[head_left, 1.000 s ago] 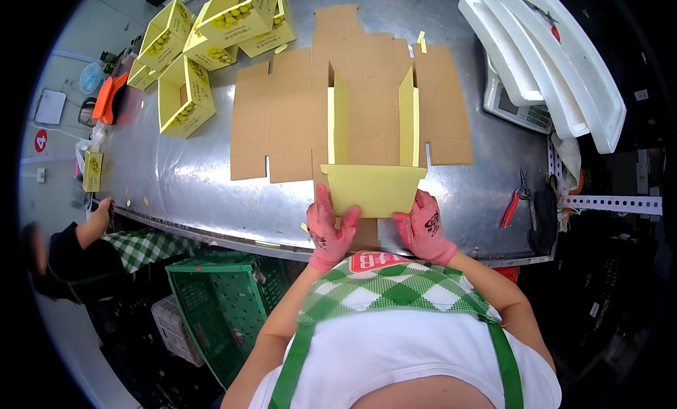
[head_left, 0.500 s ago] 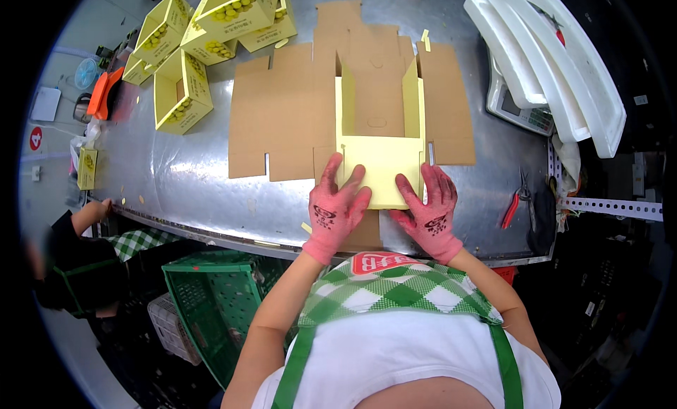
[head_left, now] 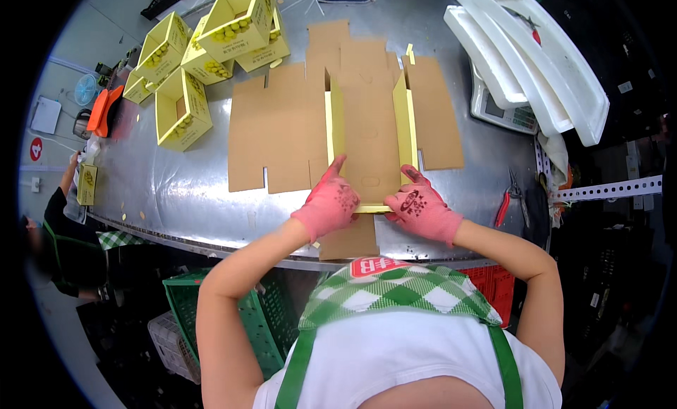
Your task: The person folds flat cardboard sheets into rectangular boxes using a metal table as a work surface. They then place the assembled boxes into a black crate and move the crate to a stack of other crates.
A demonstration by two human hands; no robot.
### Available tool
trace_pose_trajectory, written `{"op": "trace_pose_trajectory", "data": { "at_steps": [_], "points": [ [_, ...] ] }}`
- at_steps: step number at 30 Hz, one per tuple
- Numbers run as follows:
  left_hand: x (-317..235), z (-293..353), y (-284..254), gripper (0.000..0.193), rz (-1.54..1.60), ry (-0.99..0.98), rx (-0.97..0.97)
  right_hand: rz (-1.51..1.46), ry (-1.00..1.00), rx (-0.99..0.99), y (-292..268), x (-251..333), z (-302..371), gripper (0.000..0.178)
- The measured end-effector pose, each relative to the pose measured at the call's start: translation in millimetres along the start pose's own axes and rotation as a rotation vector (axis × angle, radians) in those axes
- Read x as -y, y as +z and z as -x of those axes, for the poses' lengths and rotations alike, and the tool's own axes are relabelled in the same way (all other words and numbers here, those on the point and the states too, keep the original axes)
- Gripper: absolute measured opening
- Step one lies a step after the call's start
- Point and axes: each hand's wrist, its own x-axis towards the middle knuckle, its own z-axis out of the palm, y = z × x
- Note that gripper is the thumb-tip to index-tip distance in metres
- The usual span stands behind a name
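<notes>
A partly folded cardboard box (head_left: 366, 141) lies brown side up on the metal table, with yellow outer faces. Two narrow side panels stand up, the left panel (head_left: 336, 123) and the right panel (head_left: 405, 123); a near panel (head_left: 374, 209) rises between my hands. In a pink glove, my left hand (head_left: 328, 201) closes on the near left corner, one finger stretched along the side panel. My right hand (head_left: 422, 207), gloved alike, is closed on the near right corner. The curled fingertips are partly hidden behind the panel.
Several yellow finished boxes (head_left: 183, 111) are grouped at the far left. White foam trays (head_left: 525, 63) lean over a scale (head_left: 502, 113) on the right, with red-handled pliers (head_left: 505, 206) nearer. A green crate (head_left: 185, 303) sits below the table edge. A co-worker (head_left: 70, 233) stands at left.
The near panel, which lay folded flat inward with yellow showing under my hands, now stands upright. My spread fingers have curled round its corners, and my elbows have moved outward.
</notes>
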Motion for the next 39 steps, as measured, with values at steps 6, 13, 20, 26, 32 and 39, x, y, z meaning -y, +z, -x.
{"op": "trace_pose_trajectory", "data": {
  "at_steps": [6, 13, 20, 26, 32, 39],
  "points": [
    [-11, -27, -5, 0.036, 0.473, 0.057, -0.114, -0.045, 0.02, 0.166, -28, 4, -11, 0.016],
    [-8, -43, 5, 0.039, 0.675, 0.083, 0.15, -0.668, -0.034, -0.696, 20, 1, 20, 0.067],
    [9, -61, 0, 0.077, 0.807, 0.25, 0.431, -1.451, 0.457, -0.414, 83, 18, 25, 0.085],
    [21, -86, -7, 0.106, 0.885, 0.347, 0.689, -1.17, 0.384, -0.436, 86, -1, 21, 0.079],
    [28, -101, -8, 0.114, 0.887, 0.412, 0.765, -1.246, 0.349, -0.387, 83, -23, 20, 0.076],
    [30, -115, -27, 0.116, 0.683, 0.462, 0.885, -1.184, 0.313, -0.357, 83, -31, 18, 0.073]
  ]
}}
